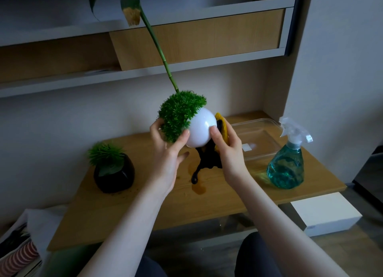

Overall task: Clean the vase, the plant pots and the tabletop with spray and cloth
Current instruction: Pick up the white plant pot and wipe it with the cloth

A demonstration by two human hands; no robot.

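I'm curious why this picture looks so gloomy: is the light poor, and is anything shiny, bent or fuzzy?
Head view: dim, soft light, darkest at the corners; a small bright glare spot sits on the white pot; the spray bottle casts a greenish glow on the tabletop; the shelves bow from the wide lens; the picture looks slightly soft overall.

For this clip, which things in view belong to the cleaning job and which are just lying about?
Job:
white pot, held tilted by left hand
cloth in right hand
spray bottle
black pot
tabletop, wet patch

Lying about:
clear plastic tray
white box
striped fabric
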